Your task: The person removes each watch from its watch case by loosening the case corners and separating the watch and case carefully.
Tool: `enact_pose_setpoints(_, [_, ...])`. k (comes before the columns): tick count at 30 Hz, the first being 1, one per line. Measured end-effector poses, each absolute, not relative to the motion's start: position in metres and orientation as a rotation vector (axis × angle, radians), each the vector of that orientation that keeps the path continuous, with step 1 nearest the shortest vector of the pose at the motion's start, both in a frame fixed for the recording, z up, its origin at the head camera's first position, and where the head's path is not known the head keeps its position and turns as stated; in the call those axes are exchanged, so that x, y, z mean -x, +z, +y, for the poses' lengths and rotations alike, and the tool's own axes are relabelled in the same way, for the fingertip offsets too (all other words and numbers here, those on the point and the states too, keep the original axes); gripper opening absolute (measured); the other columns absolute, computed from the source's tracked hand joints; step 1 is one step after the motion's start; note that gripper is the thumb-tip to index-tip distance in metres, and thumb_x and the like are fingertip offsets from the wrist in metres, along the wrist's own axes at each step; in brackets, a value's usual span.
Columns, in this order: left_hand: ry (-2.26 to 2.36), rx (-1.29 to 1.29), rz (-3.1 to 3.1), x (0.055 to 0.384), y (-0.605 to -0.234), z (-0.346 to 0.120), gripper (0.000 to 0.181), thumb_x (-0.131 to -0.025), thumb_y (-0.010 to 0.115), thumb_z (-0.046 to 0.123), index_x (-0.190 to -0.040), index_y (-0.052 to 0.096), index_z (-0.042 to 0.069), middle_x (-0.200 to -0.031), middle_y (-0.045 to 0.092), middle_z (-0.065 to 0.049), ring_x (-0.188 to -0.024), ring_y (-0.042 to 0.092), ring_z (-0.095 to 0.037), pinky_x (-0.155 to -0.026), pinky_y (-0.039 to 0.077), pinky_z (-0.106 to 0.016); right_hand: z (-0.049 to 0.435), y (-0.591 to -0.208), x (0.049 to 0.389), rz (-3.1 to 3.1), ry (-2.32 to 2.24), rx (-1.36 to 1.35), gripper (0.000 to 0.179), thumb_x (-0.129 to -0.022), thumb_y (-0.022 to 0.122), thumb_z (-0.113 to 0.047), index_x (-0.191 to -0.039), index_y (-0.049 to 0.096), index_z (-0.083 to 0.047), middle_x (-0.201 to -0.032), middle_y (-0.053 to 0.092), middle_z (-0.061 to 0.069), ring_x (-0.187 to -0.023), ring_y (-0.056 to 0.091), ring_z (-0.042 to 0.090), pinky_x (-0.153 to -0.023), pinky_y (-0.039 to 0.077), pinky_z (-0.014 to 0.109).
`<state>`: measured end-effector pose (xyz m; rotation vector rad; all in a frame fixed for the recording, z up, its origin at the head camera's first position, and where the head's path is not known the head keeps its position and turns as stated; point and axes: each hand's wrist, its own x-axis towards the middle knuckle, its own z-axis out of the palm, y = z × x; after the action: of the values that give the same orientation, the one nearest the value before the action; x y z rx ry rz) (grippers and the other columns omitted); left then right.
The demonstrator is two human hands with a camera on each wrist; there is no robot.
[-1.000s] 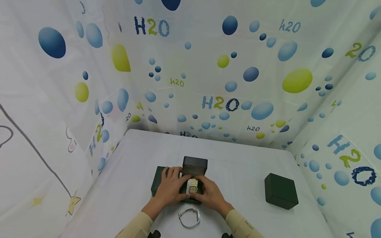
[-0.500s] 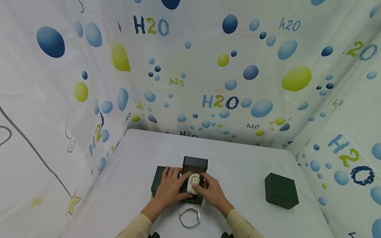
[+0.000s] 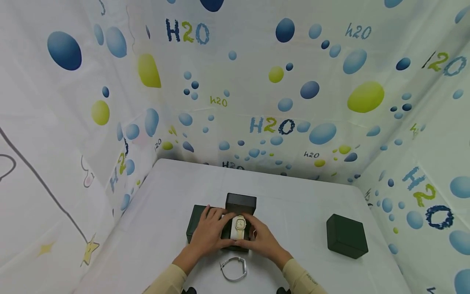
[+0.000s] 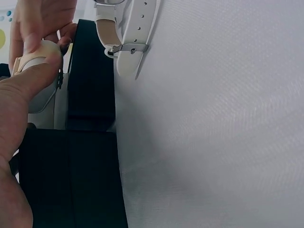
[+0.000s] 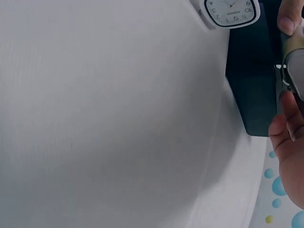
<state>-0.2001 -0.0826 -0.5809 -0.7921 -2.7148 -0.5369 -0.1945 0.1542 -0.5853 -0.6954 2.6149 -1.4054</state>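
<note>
A gold-toned wristwatch [image 3: 240,223] with a pale square face sits round a light cushion in the open dark green watch box [image 3: 240,248], between both hands. My left hand [image 3: 208,232] pinches it from the left, thumb at the near end and fingers at the far end. From the right, my right hand [image 3: 265,241] grips it likewise, its thumb meeting the left one. In the left wrist view the left thumb [image 4: 35,78] presses the strap's near end. Right fingers [image 5: 287,107] lie beside the watch in the right wrist view. Hands hide part of the box interior.
The box's raised lid [image 3: 240,201] stands behind the hands. A dark green box [image 3: 194,222] lies partly under the left hand; another green box [image 3: 346,237] stands at the right. Near the front lies a white-strapped watch [image 3: 233,269]. A patterned curtain surrounds the white table [image 3: 293,212].
The watch face has shifted away from me since one second ago. The right thumb lay over the strap half a second ago and has moved down to the near end.
</note>
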Motion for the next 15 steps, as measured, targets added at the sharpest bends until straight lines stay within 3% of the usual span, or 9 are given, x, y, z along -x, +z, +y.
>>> enact_pose_setpoints(3, [-0.554, 0.799, -2.709, 0.1985, -0.5798, -0.0827, 0.088, -0.072, 0.087, 0.066, -0.145, 0.057, 0.029, -0.137, 0.060, 0.000, -0.132, 0.053, -0.024, -0.123, 0.027, -0.068, 0.1559, -0.5851, 0.1923, 2.645, -1.368, 0.816, 0.086, -0.086, 0.087, -0.040, -0.157, 0.043, -0.019, -0.140, 0.057, -0.001, -0.092, 0.059, 0.019, -0.071, 0.055, 0.033])
enact_pose_setpoints(7, [-0.550, 0.805, -2.718, 0.1966, -0.5781, -0.0827, 0.089, -0.070, 0.086, 0.069, -0.145, 0.058, 0.028, -0.138, 0.061, 0.002, -0.133, 0.053, -0.022, -0.124, 0.026, -0.067, 0.1570, -0.5852, 0.1903, 2.705, -1.312, 0.890, 0.087, -0.086, 0.087, -0.039, -0.158, 0.042, -0.017, -0.142, 0.056, -0.001, -0.094, 0.060, 0.018, -0.071, 0.054, 0.030])
enact_pose_setpoints(15, [-0.599, 0.830, -2.797, 0.1921, -0.5736, -0.0820, 0.089, -0.074, 0.079, 0.073, -0.148, 0.057, 0.029, -0.137, 0.067, 0.011, -0.134, 0.057, -0.019, -0.126, 0.021, -0.065, 0.1599, -0.5859, 0.1876, 2.770, -1.232, 0.944, 0.082, -0.088, 0.085, -0.042, -0.156, 0.044, -0.023, -0.144, 0.056, -0.006, -0.099, 0.059, 0.011, -0.081, 0.056, 0.033])
